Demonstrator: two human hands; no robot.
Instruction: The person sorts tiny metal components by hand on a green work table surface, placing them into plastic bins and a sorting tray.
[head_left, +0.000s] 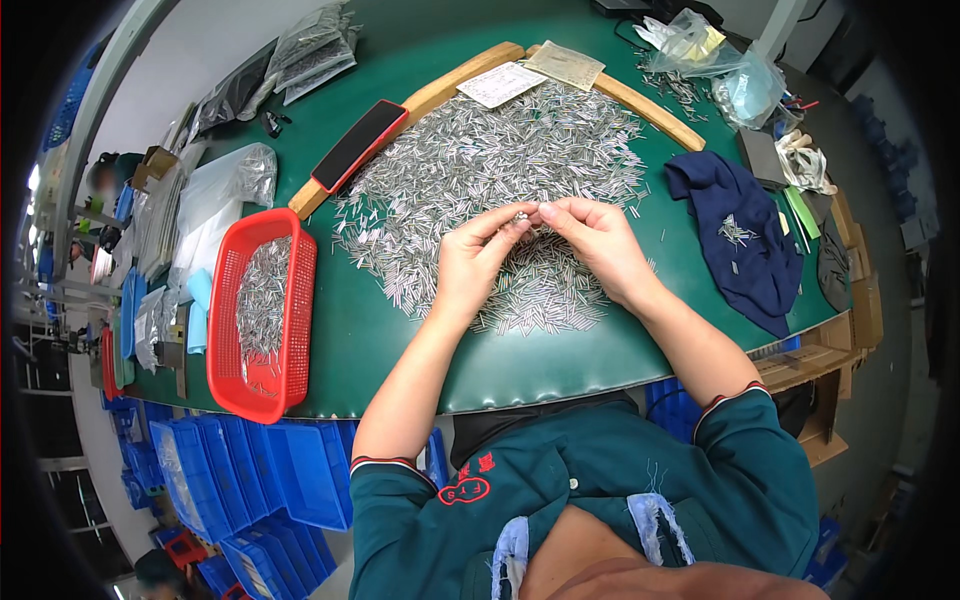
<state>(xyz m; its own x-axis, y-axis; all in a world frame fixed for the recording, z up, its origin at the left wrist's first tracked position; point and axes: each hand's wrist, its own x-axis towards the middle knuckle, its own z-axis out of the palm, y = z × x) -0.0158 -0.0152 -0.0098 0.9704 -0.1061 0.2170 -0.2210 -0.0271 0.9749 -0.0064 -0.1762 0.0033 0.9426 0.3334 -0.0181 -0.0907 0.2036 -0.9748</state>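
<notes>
Centrally (head view), both hands meet above the near half of a broad heap of metal pins [430,170], loose & lying every which way on the green worktop [530,376]. Left hand [474,255]: thumb & index fingers pinched nearly closed w/ small shiny metal bits [522,216] btwn the tips; exact no. & shape too small to tell. Right hand [600,250]: thumb & index drawn together just beside the left tips; whether they grip a piece, cannot tell.

Far side: wooden strips [655,112] border the heap, w/ paper slips [500,85] by their meeting ends; a black slab w/ red edge [360,146] rests on the left strip. Left: red basket [300,340], part-filled w/ similar pins. Right: navy cloth [750,280] bearing a few more.

Technique (judged): such slim pcs. prob. roll & slip, so a light tip pinch suits best, i.e. few at a time, both hands close together & low over the heap, wrists steady, tips unobstructed to the eye; any dropped pc. would be hard to re-find among its likes.
</notes>
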